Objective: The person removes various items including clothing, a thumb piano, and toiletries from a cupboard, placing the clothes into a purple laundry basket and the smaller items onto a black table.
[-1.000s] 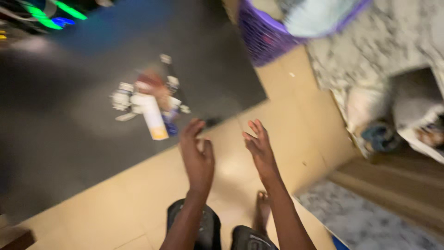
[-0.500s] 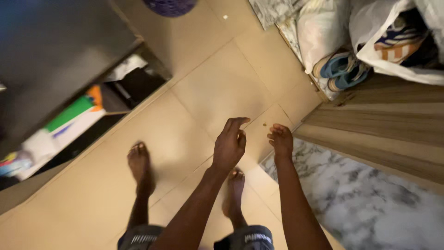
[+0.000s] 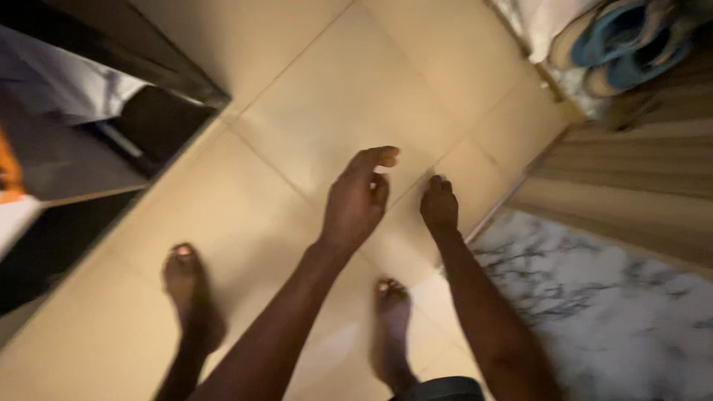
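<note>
Neither grip holds anything: the left hand hangs loosely curled with fingers apart, and the right hand is loosely curled and empty beside it. Both hover over the tan floor tiles, above the bare feet, near the marble-patterned mat.

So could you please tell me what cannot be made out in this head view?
- Right hand: fingers curl under, so any contents are hidden.
- Blue shoes: cut off by the top edge, blurred.
- Shelf under the dark table: contents smeared by motion blur, cut off by the left edge.
</note>
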